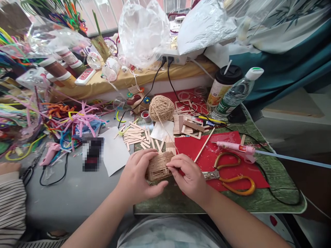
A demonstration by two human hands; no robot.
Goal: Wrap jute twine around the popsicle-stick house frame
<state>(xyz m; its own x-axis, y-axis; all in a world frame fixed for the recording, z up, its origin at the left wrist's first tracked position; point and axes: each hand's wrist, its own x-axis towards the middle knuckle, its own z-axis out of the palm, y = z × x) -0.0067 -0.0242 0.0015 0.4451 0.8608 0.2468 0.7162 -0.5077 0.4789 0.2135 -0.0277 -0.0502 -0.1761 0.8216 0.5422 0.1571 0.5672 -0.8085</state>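
A small boxy piece wrapped in rows of twine (159,166) is in front of me at the green table mat's near side. My left hand (138,174) grips its left side, fingers along the far edge, with the thumb held off below. My right hand (187,174) pinches the strand of twine at the piece's right end. That strand runs up to a ball of twine (161,108) behind loose craft sticks (133,133). Right of my right hand, scissors with orange handles (236,186) and a pink glue gun (234,147) lie on red sheet (207,146).
A water bottle (234,94) and a lidded drink cup (224,82) stand at the back right. Black cables cross the mat. At left are pipe cleaners (82,117), a second pink glue gun (50,153), white paper (115,150) and another person's striped sleeve (11,203).
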